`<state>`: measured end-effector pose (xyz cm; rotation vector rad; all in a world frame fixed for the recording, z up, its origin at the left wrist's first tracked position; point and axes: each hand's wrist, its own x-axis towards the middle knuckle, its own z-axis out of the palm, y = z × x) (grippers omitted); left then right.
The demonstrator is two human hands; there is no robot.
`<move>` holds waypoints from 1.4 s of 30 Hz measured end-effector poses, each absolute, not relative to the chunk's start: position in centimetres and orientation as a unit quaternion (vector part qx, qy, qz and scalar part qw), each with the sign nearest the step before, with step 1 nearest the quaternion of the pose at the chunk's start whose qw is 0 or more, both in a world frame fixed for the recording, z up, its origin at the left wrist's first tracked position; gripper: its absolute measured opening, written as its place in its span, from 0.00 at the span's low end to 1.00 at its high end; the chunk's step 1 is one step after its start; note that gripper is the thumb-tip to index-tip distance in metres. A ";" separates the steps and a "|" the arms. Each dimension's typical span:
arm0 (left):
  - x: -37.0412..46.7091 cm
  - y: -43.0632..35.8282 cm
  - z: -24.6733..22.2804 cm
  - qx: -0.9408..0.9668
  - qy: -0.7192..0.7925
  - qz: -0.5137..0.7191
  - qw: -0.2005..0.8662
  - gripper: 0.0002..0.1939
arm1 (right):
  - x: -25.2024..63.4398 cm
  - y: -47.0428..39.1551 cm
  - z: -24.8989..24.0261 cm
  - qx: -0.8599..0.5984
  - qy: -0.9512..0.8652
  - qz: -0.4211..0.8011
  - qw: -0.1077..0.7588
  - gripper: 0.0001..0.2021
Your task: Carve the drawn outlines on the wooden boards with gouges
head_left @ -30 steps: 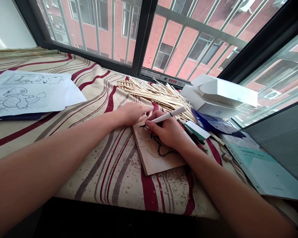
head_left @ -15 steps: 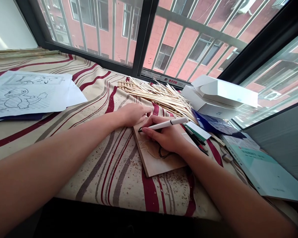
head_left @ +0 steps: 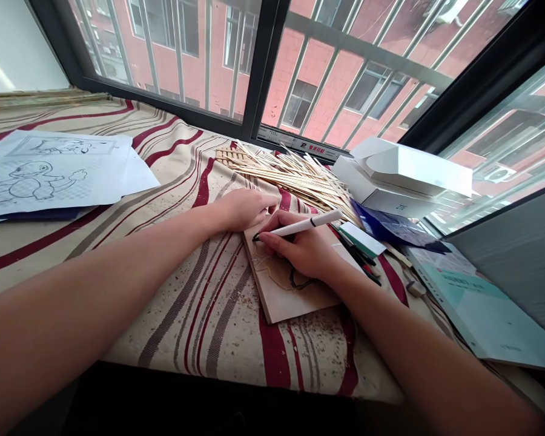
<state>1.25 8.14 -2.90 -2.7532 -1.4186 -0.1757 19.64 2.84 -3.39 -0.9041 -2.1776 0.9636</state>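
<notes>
A light wooden board (head_left: 284, 306) with carved and partly dark lines lies tilted on the striped cloth. My right hand (head_left: 300, 242) is closed around a white marker (head_left: 300, 226), whose black tip touches the board near its upper left corner. My left hand (head_left: 247, 209) rests on the board's top left corner, its fingers curled; whatever is under them, apart from the board's edge, is hidden. Wood crumbs are scattered on the cloth around the board. Part of the carved drawing is covered by my right hand.
Behind the hands lies a heap of thin wooden sticks (head_left: 295, 178). A white box (head_left: 404, 175), blue folder (head_left: 390, 227), pens (head_left: 356, 251) and green book (head_left: 481, 303) are on the right. Drawing sheets (head_left: 49, 169) lie left; a barred window stands behind.
The marker's back end has shifted very slightly, with its tip still at about the same spot. My left hand and the board have not visibly moved.
</notes>
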 end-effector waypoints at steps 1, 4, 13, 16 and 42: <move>1.2 8.2 -2.9 -0.888 -0.457 -0.057 0.019 0.13 | 19.7 2.9 -3.4 -0.336 -0.819 0.364 0.290 0.08; 1.2 8.2 -2.9 -0.888 -0.455 -0.065 0.012 0.13 | 19.8 3.1 -3.6 -0.356 -0.809 0.350 0.311 0.07; 1.3 8.0 -2.8 -0.885 -0.463 -0.058 0.010 0.14 | 19.7 2.8 -3.4 -0.362 -0.817 0.332 0.302 0.07; 1.3 8.0 -2.8 -0.883 -0.465 -0.058 0.009 0.14 | 19.6 2.7 -3.4 -0.352 -0.822 0.325 0.308 0.06; 1.1 8.1 -2.9 -0.890 -0.450 -0.070 0.007 0.14 | 19.5 3.0 -3.8 -0.351 -0.802 0.369 0.312 0.08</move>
